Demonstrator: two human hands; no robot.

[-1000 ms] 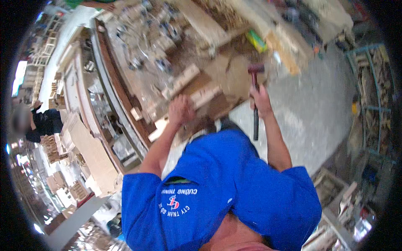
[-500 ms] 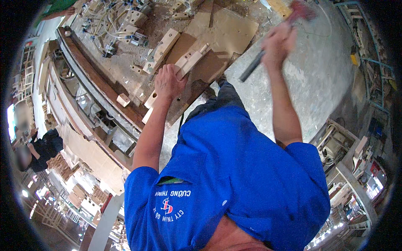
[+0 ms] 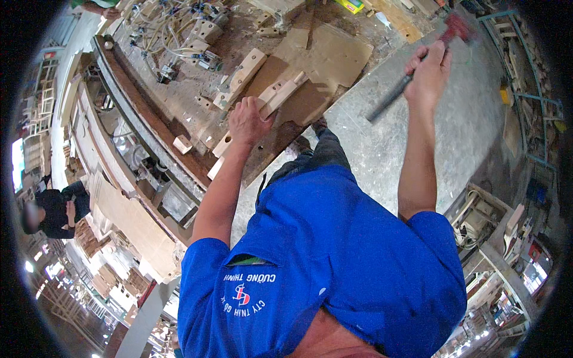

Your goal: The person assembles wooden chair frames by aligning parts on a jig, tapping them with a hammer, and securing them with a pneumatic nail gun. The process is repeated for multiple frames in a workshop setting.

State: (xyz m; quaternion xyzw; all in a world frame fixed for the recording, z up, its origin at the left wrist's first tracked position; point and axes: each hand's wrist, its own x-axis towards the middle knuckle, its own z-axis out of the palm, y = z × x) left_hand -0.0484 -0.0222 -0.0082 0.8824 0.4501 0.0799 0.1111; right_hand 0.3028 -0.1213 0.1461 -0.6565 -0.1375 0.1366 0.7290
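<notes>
My left hand (image 3: 249, 122) is closed around a pale wooden piece (image 3: 285, 89) lying over the cardboard on the workbench. The piece has a dowel-like end at its far tip, and my fingers hide its near part. Out to the right, above the concrete floor, my right hand (image 3: 427, 80) grips a hammer (image 3: 389, 99) by its dark handle. The hammer's red head (image 3: 458, 28) points away to the upper right, slightly blurred. Just left of the held piece rests a longer wooden block (image 3: 246, 71) with dark holes.
Tangled clear hoses and metal fittings (image 3: 179, 36) lie at the back of the bench. A small wooden block (image 3: 182, 144) sits near the metal rail (image 3: 134, 110). Brown cardboard (image 3: 340, 51) covers part of the bench. A person in dark clothes (image 3: 57, 209) is at far left.
My right hand has swung the hammer farther right, away from the bench. My left hand stays on the wooden piece. The view has shifted slightly.
</notes>
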